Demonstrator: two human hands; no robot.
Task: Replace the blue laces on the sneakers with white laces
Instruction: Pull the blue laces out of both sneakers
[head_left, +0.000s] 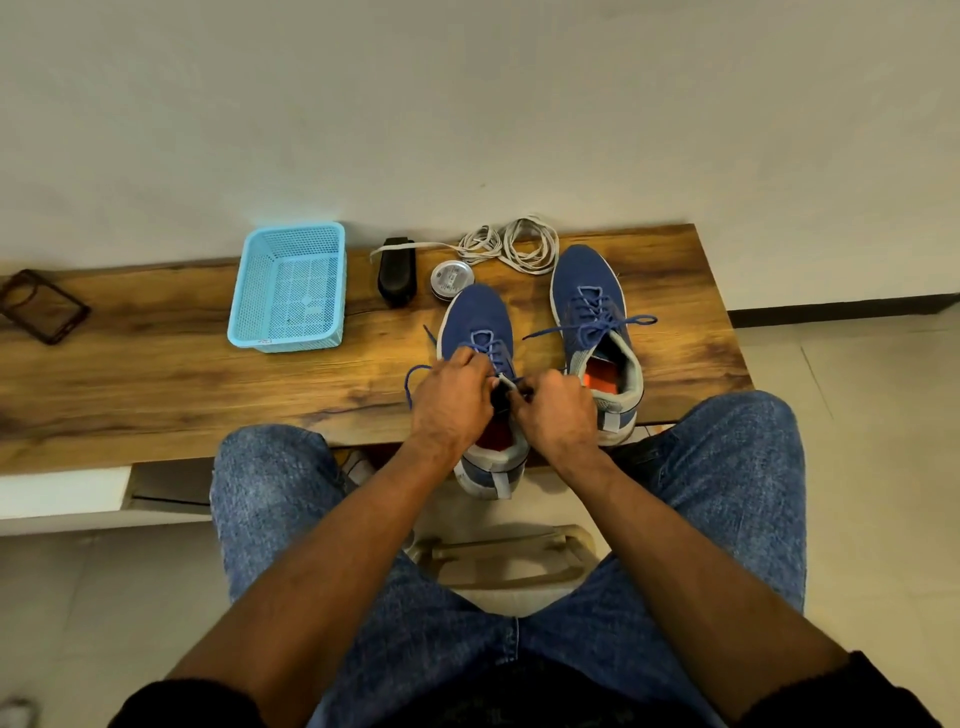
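Blue laces (488, 349) cross the left sneaker (477, 317), both hands (451, 400) (558, 410) pinching them at its top eyelets.

Basket (289, 291) left of brush (397, 270), tin (451, 279); sneakers (592, 317) right; laces (511, 247) behind.

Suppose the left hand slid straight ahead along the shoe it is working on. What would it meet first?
Probably the round tin, just beyond the toe of the left sneaker. The left hand points up the shoe toward it, though depth is hard to judge.
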